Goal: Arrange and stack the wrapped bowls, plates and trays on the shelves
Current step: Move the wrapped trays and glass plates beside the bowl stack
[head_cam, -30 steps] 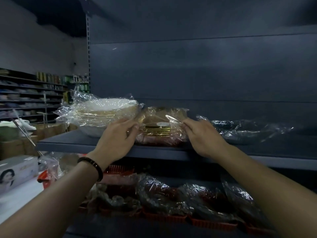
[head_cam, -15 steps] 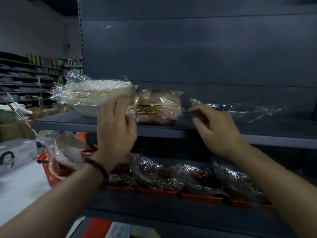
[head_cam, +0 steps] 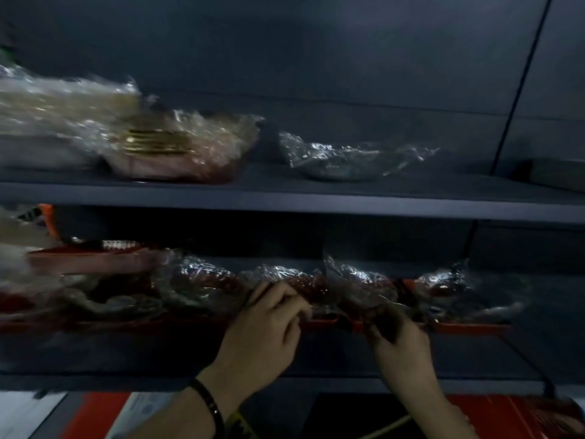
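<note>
Dropped from upper shelf (head_cam: 316,194) to lower shelf (head_cam: 95,353) since prev frame: L hand (head_cam: 262,324) & R hand (head_cam: 400,340), apart, each curled on film of wrapped red trays (head_cam: 357,280) at shelf's near edge. Up top: wrapped bowls (head_cam: 57,118) far left, touching gold-rim plates (head_cam: 164,147). Heavy blur.

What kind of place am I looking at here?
Probably a housewares shop or its stockroom: long dark grey metal shelves hold a film-wrapped stack of gold-rimmed plates and a row of red trays wrapped in clear film, goods kept in bulk.
</note>
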Available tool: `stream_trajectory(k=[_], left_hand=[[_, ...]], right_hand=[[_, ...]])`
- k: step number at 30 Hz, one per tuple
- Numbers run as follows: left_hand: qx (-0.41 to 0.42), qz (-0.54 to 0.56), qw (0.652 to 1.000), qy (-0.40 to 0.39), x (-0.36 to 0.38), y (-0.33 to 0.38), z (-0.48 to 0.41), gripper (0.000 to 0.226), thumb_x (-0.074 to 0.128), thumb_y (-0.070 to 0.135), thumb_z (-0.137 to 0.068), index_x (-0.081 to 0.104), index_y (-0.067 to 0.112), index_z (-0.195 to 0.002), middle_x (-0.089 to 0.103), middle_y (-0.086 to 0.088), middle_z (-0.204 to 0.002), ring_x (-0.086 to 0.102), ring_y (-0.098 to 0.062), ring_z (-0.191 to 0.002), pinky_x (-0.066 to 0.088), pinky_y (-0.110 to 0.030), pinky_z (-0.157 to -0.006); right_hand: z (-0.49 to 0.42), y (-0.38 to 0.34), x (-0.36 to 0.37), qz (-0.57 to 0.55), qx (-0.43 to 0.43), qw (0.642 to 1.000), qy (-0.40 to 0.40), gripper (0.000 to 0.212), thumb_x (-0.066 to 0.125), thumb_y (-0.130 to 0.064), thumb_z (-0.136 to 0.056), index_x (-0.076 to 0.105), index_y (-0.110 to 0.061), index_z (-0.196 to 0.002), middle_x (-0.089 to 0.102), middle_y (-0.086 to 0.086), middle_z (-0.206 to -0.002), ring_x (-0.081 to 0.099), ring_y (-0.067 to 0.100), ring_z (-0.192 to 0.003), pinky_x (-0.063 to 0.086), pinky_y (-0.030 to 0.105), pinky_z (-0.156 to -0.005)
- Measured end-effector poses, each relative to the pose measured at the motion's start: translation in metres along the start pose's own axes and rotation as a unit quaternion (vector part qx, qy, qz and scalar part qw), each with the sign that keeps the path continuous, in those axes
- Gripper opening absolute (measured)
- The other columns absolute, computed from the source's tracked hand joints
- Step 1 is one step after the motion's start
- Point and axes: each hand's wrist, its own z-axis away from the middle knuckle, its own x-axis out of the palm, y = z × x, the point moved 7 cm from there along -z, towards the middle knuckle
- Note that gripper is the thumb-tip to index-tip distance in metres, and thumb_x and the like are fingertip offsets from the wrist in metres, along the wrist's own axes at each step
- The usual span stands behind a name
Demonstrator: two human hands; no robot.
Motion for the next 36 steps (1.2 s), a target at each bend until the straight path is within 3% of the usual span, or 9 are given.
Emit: stream_trajectory(k=[4, 8, 13, 17, 19, 22, 25, 30, 36], left_hand=[[0.006, 0.032, 0.999, -0.022, 0.041, 0.017, -0.018, 0.019, 0.069, 0.022, -0.096, 0.061, 0.036, -0.104, 0.046, 0.024, -0.110, 0.047, -0.005, -0.109, 0.051, -0.029, -0.088], [0.025, 0.063, 0.997, -0.022, 0.083, 0.049, -0.044, 0.016, 0.066, 0.024, -0.095, 0.061, 0.036, -0.102, 0.048, 0.023, -0.109, 0.048, -0.005, -0.107, 0.050, -0.027, -0.086], [0.048, 0.100, 0.994, -0.019, 0.138, 0.092, -0.077, 0.012, 0.065, 0.020, -0.096, 0.063, 0.031, -0.100, 0.053, 0.017, -0.105, 0.050, -0.011, -0.103, 0.050, -0.034, -0.085], [0.109, 0.132, 0.985, 0.010, 0.169, 0.136, -0.104, 0.014, 0.068, 0.007, -0.091, 0.071, 0.021, -0.094, 0.057, 0.009, -0.098, 0.054, -0.017, -0.096, 0.048, -0.031, -0.081], [0.106, 0.149, 0.983, -0.014, 0.185, 0.151, -0.121, 0.022, 0.068, 0.006, -0.092, 0.069, 0.024, -0.105, 0.054, 0.010, -0.110, 0.052, -0.014, -0.103, 0.047, -0.025, -0.086], [0.012, 0.230, 0.969, -0.089, 0.223, 0.156, -0.148, 0.054, 0.068, 0.000, -0.095, 0.052, 0.032, -0.136, 0.035, 0.014, -0.133, 0.047, -0.003, -0.118, 0.043, -0.008, -0.097], [-0.012, 0.197, 0.966, -0.166, 0.265, 0.160, -0.173, 0.065, 0.066, -0.006, -0.095, 0.047, 0.029, -0.147, 0.034, 0.009, -0.142, 0.049, -0.012, -0.129, 0.048, -0.025, -0.110], [-0.013, 0.141, 0.953, -0.266, 0.320, 0.170, -0.182, 0.042, 0.067, 0.003, -0.097, 0.062, 0.019, -0.136, 0.050, -0.003, -0.138, 0.053, -0.024, -0.130, 0.050, -0.041, -0.111], [-0.039, 0.127, 0.963, -0.235, 0.352, 0.168, -0.188, 0.016, 0.066, 0.009, -0.097, 0.078, 0.016, -0.105, 0.068, -0.003, -0.109, 0.068, -0.021, -0.103, 0.056, -0.030, -0.092]], right_hand=[[-0.012, 0.042, -0.038, -0.022, 0.039, 0.995, 0.092, 0.019, 0.072, -0.009, -0.094, 0.073, -0.021, -0.109, 0.071, -0.009, -0.087, 0.065, 0.019, -0.087, 0.043, 0.029, -0.076], [-0.026, 0.087, -0.075, -0.012, 0.073, 0.983, 0.171, 0.026, 0.071, -0.017, -0.095, 0.069, -0.024, -0.121, 0.074, 0.001, -0.099, 0.066, 0.024, -0.091, 0.046, 0.034, -0.082], [-0.045, 0.138, -0.106, 0.045, 0.127, 0.977, 0.163, 0.054, 0.071, -0.016, -0.096, 0.055, -0.028, -0.146, 0.056, 0.015, -0.129, 0.062, 0.032, -0.103, 0.045, 0.037, -0.084], [-0.056, 0.158, -0.110, 0.014, 0.134, 0.982, 0.133, 0.072, 0.071, -0.013, -0.097, 0.041, -0.034, -0.159, 0.043, 0.020, -0.141, 0.041, 0.012, -0.089, 0.038, 0.030, -0.085], [-0.061, 0.168, -0.111, -0.027, 0.154, 0.980, 0.124, 0.076, 0.067, -0.013, -0.100, 0.034, -0.039, -0.162, 0.040, 0.020, -0.146, 0.036, 0.005, -0.087, 0.035, 0.028, -0.091], [-0.067, 0.181, -0.107, -0.067, 0.164, 0.977, 0.115, 0.079, 0.065, -0.013, -0.098, 0.031, -0.047, -0.161, 0.033, 0.014, -0.150, 0.042, 0.014, -0.106, 0.039, 0.034, -0.100], [-0.072, 0.184, -0.106, -0.084, 0.147, 0.978, 0.124, 0.076, 0.065, -0.013, -0.096, 0.034, -0.049, -0.156, 0.032, 0.006, -0.151, 0.053, 0.022, -0.117, 0.045, 0.037, -0.100], [-0.075, 0.187, -0.119, -0.099, 0.119, 0.976, 0.150, 0.070, 0.066, -0.017, -0.096, 0.039, -0.043, -0.155, 0.037, 0.000, -0.151, 0.056, 0.019, -0.120, 0.047, 0.037, -0.099], [-0.077, 0.192, -0.145, -0.113, 0.108, 0.972, 0.176, 0.075, 0.070, -0.017, -0.096, 0.037, -0.046, -0.157, 0.035, -0.001, -0.149, 0.059, 0.021, -0.120, 0.048, 0.034, -0.096]])
